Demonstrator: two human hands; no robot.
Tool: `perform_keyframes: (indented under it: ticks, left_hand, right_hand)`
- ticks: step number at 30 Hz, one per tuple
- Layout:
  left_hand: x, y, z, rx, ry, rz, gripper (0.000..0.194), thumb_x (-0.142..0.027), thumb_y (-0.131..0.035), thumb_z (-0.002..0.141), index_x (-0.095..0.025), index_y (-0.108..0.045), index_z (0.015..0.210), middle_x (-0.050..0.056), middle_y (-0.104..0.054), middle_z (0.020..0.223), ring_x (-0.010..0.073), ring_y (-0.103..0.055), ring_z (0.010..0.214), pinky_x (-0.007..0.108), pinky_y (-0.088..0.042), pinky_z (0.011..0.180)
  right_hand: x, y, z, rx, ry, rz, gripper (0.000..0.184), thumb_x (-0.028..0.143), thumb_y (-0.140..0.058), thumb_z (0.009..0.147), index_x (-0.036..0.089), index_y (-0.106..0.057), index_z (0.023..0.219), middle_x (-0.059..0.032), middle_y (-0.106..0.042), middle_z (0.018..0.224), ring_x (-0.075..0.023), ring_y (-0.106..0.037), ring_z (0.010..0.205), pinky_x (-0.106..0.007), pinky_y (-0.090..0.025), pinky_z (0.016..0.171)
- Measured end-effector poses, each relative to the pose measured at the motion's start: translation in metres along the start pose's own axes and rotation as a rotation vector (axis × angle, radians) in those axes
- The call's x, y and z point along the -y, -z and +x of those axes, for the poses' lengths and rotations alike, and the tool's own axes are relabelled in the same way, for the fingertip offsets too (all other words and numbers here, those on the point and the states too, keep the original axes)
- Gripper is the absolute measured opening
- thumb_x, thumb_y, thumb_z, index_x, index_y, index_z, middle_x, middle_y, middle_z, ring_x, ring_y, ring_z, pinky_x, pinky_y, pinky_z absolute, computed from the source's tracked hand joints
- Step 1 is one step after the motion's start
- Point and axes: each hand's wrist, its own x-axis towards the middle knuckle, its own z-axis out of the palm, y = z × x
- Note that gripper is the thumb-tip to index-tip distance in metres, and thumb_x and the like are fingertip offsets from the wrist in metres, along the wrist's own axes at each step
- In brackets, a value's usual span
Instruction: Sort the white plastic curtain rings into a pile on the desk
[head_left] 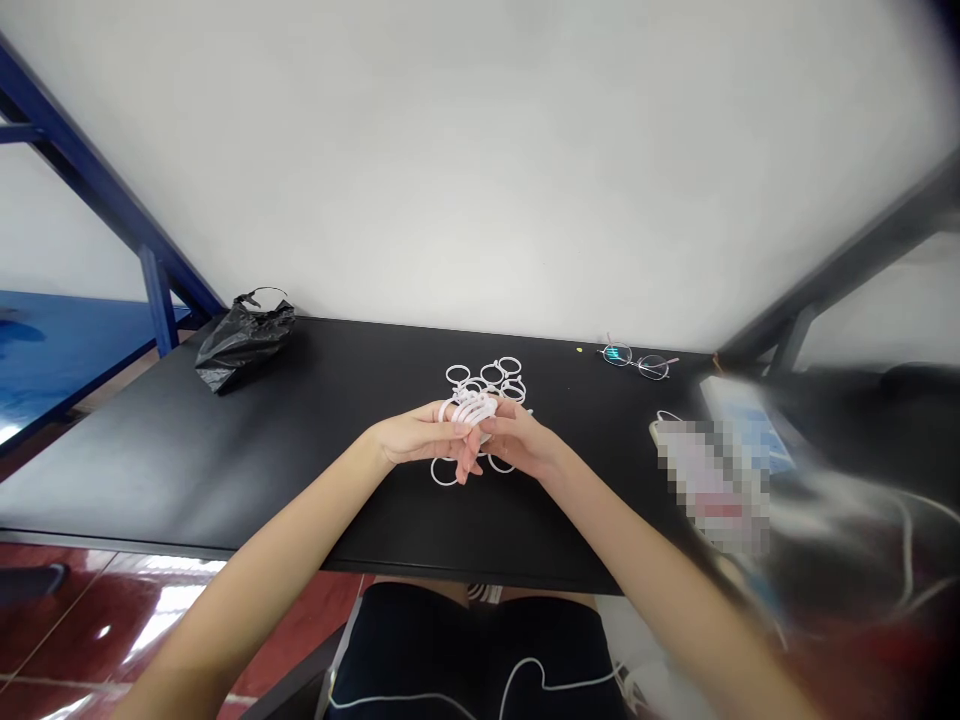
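Where the left hand (415, 437) and right hand (519, 443) meet near the middle of the black table top (150, 470), we record one bunch of white plastic rings (469, 407), stacked on edge and held between both hands just above the surface. Left fingers (457, 440) lie pressed together, curled against the bunch; right fingers (486, 425) close on it from the other side, and we cannot tell which rings each fingertip pinches. Item: loose white rings (491, 375) in a cluster on the table just far of the hands, with two more white rings (444, 472) just near of them. Item: a crumpled black plastic bag (244, 342) at the far left. Item: wire-rimmed eyeglasses (636, 362) at the far right. Item: a pixelated object (712, 480), too obscured to identify, on the right. Item: a white cable (525, 680) across dark shorts (465, 650), below the near table edge.
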Motion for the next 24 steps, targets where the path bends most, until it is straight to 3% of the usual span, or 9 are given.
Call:
perform_keyframes:
  ticks: [3,6,10,13,17,24]
  left_hand:
    - [0.004,0.003,0.004,-0.040,-0.020,-0.016,0.038,-0.048,-0.074,0.073,-0.013,-0.063,0.063,0.002,-0.061,0.049,0.0138,-0.058,0.041,0.034,-0.056,0.066]
    - [0.005,0.006,0.006,-0.089,-0.069,-0.030,0.032,-0.038,-0.075,0.069,-0.013,-0.058,0.062,-0.003,-0.054,0.042,0.0097,-0.050,0.033,0.026,-0.052,0.049]
    - [0.000,0.009,0.005,-0.157,-0.093,0.045,0.029,-0.026,-0.076,0.065,-0.013,-0.057,0.082,-0.002,-0.062,0.057,0.0045,-0.047,0.036,0.018,-0.045,0.043]
    - [-0.001,0.006,0.006,-0.232,-0.091,0.186,0.028,-0.023,-0.073,0.069,-0.016,-0.049,0.083,-0.001,-0.064,0.064,0.0069,-0.054,0.043,0.015,-0.038,0.039]
    - [0.001,-0.002,0.010,-0.429,-0.199,0.429,0.021,-0.020,-0.065,0.075,-0.017,-0.047,0.086,-0.004,-0.058,0.066,0.0058,-0.051,0.043,0.015,-0.035,0.038]
    - [0.002,-0.002,0.008,-0.534,-0.320,0.838,0.016,-0.017,-0.055,0.077,-0.016,-0.052,0.093,0.000,-0.059,0.077,0.0111,-0.056,0.062,0.021,-0.042,0.054]
  right_hand:
    - [-0.007,-0.005,0.003,0.045,-0.007,0.090,0.035,0.037,-0.085,0.059,0.017,-0.064,0.078,0.0005,-0.066,0.066,-0.0072,-0.050,0.045,-0.019,-0.034,0.040]
    - [-0.008,-0.004,0.004,-0.038,0.010,0.117,0.036,0.023,-0.089,0.052,0.018,-0.064,0.078,0.0076,-0.061,0.058,-0.0011,-0.041,0.038,-0.014,-0.031,0.037]
    - [-0.005,-0.005,0.002,-0.119,0.011,0.004,0.040,0.019,-0.090,0.052,0.017,-0.066,0.084,0.0055,-0.067,0.064,-0.0058,-0.058,0.045,-0.015,-0.044,0.042]
    - [-0.004,-0.008,0.000,-0.129,0.024,-0.121,0.037,0.023,-0.089,0.055,0.014,-0.069,0.086,-0.0001,-0.072,0.070,-0.0088,-0.064,0.051,-0.016,-0.050,0.046]
    - [-0.005,-0.008,0.000,-0.147,0.044,-0.196,0.036,0.027,-0.089,0.057,0.013,-0.071,0.084,-0.0034,-0.074,0.072,-0.0095,-0.065,0.053,-0.019,-0.055,0.051]
    - [-0.003,-0.011,-0.001,-0.250,0.087,-0.245,0.036,0.030,-0.091,0.052,0.013,-0.071,0.076,0.0011,-0.068,0.059,-0.0104,-0.063,0.049,-0.022,-0.056,0.052]
